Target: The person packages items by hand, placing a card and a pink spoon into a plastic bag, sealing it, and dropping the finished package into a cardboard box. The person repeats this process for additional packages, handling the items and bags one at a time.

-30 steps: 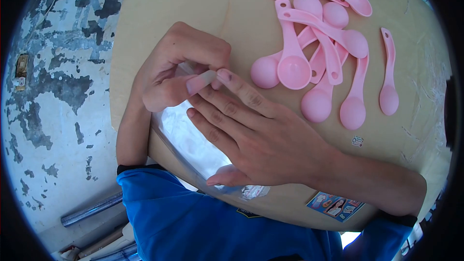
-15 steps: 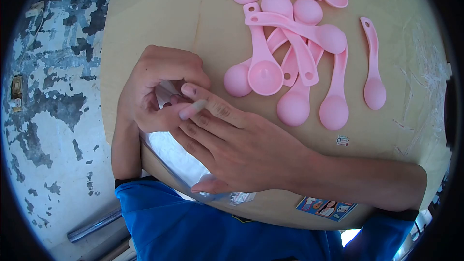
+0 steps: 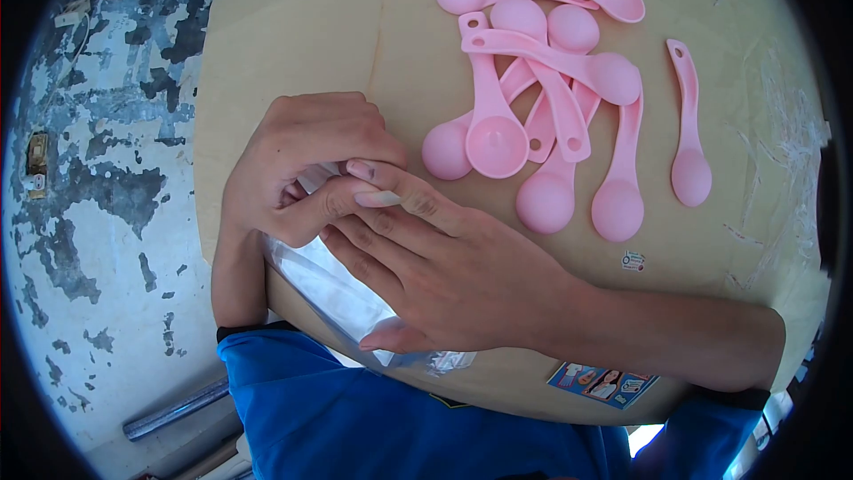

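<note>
My left hand [image 3: 306,160] is curled near the table's left side, its fingers closed around the upper part of a clear plastic bag [image 3: 333,280]. Its thumb stretches across to my right hand [image 3: 444,253]. The right hand lies over the bag with fingers extended, the index fingertip touching the left hand; the thumb is spread lower down over the bag. The bag slants from the left hand toward my lap, and the hands hide part of it. Beyond the hands lies a pile of pink plastic spoons [image 3: 498,147] with round bowls and holed handles.
A single pink spoon [image 3: 690,173] lies to the right of the pile. A small sticker [image 3: 633,260] and a printed card [image 3: 604,384] are on the brown-covered table [image 3: 293,27]. Clear tape strips [image 3: 773,160] cross its right side. A peeling wall [image 3: 80,240] stands at left.
My left thumb has moved right and now lies against my right index finger. Both hands stay over the bag, and the spoons keep their arrangement. The view has shifted slightly.
</note>
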Demonstrator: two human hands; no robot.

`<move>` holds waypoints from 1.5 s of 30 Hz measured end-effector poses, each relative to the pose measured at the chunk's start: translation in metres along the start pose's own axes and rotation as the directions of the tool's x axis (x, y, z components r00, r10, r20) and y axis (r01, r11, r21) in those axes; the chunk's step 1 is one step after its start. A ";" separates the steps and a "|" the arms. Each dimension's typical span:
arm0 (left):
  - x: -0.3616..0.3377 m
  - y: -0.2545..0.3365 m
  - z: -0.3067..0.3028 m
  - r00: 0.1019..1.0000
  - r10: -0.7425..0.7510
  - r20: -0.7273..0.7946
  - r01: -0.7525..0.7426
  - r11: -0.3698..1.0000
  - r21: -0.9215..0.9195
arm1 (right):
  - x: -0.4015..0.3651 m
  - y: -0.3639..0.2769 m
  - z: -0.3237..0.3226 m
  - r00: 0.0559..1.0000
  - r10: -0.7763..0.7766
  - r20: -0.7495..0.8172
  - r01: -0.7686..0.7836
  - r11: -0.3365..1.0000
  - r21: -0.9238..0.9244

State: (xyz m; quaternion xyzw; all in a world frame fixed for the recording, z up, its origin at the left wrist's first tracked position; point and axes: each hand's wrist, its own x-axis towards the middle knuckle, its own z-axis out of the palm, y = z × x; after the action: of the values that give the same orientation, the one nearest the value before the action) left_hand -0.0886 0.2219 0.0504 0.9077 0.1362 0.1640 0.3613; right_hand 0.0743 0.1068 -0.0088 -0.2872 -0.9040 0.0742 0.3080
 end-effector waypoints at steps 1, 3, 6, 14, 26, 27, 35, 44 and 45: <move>0.000 0.000 0.001 1.000 0.004 -0.006 -0.004 1.000 -0.001 | 0.000 0.000 0.000 1.000 0.002 0.003 -0.002 1.000 0.004; -0.001 -0.001 0.002 1.000 0.015 -0.021 -0.015 1.000 -0.006 | 0.000 0.000 0.000 1.000 0.000 0.013 0.000 1.000 -0.012; -0.003 -0.002 0.004 0.999 0.028 -0.040 -0.029 0.999 -0.030 | -0.001 -0.001 -0.002 1.000 0.008 0.027 -0.007 0.999 -0.031; -0.005 -0.006 0.009 0.996 0.045 -0.076 -0.051 0.996 -0.077 | -0.001 -0.001 -0.001 1.000 0.021 0.020 -0.020 0.999 -0.037; 0.000 0.003 0.007 0.997 -0.071 0.006 0.071 0.994 -0.079 | -0.003 -0.003 0.003 1.000 0.010 -0.022 -0.012 0.996 -0.086; 0.000 0.002 0.008 0.998 -0.058 0.002 0.058 0.992 -0.115 | -0.003 -0.004 0.002 1.000 0.006 -0.024 -0.009 0.993 -0.119; -0.004 0.004 0.008 0.998 -0.058 -0.017 0.049 0.943 -0.329 | 0.000 -0.003 -0.001 0.999 -0.042 -0.005 0.038 0.943 -0.331; -0.006 -0.002 0.008 0.999 0.020 -0.032 -0.029 0.938 -0.346 | 0.000 -0.001 -0.001 0.998 -0.069 -0.006 0.063 0.941 -0.332; -0.006 -0.001 0.008 0.999 0.022 -0.033 -0.032 0.938 -0.345 | 0.001 -0.001 -0.002 0.997 -0.077 -0.008 0.070 0.937 -0.341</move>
State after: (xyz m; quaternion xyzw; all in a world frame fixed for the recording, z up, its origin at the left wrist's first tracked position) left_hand -0.0908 0.2160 0.0428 0.8296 0.0980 0.2032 0.5107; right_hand 0.0749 0.1064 -0.0063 -0.3028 -0.9099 -0.0979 0.2660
